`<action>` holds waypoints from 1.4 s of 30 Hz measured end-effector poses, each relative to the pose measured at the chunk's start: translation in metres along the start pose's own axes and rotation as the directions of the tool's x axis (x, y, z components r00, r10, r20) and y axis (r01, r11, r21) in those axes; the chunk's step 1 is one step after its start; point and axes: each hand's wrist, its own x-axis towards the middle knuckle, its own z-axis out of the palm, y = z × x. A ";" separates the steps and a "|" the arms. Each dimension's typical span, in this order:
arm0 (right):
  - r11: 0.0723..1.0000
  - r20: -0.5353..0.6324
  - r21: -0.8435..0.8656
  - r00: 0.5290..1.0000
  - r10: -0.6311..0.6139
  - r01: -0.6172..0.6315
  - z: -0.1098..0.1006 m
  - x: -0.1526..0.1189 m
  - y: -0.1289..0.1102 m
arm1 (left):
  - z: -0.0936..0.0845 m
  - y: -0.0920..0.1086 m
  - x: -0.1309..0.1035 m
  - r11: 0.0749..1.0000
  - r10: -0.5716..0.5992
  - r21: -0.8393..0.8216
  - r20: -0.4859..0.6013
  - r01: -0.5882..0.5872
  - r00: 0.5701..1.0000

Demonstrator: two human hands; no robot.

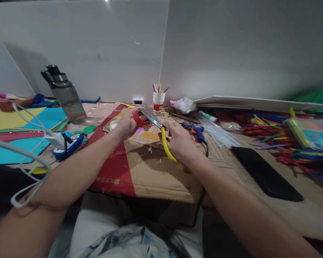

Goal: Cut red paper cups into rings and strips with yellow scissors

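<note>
My left hand (126, 124) is closed on a red ring-shaped piece (137, 119), held above the cardboard-covered table. Its exact kind is hard to make out. In my right hand (181, 139) is a pair of scissors (165, 144) with yellow handles. The metal blades point left and reach to the ring's opening; I cannot tell whether they are cutting its wall. Beneath the hands lies brown cardboard (156, 179) with a red band, with small scraps and threads on it. A glue gun (197, 132) rests just beyond my right hand.
A water bottle (68, 96) and a blue power strip (68, 147) with white cables stand left, beside coloured sheets (5, 152). Stacked paper cups (158, 100) hold pens at the back. Rightward lie clear glue sticks (218, 132), a black phone (266, 173) and pipe cleaners (269, 130).
</note>
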 end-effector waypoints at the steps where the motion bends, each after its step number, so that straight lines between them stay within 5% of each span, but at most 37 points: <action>1: 1.000 0.003 -0.006 1.000 0.001 -0.001 0.000 0.000 0.000 | 0.001 0.001 0.000 1.000 -0.003 -0.007 0.008 0.003 1.000; 14: 0.997 -0.020 -0.071 0.999 -0.041 0.040 -0.005 -0.002 -0.005 | -0.004 0.003 0.003 0.998 -0.048 0.041 0.090 0.045 0.995; 28: 0.998 -0.024 -0.065 1.000 -0.004 0.002 -0.003 -0.002 -0.004 | 0.000 0.007 0.002 0.999 0.025 0.027 -0.049 -0.023 0.999; 42: 0.993 -0.042 -0.118 0.999 0.009 -0.013 -0.006 -0.004 -0.008 | 0.000 0.009 0.001 1.000 0.026 0.007 0.058 -0.026 0.998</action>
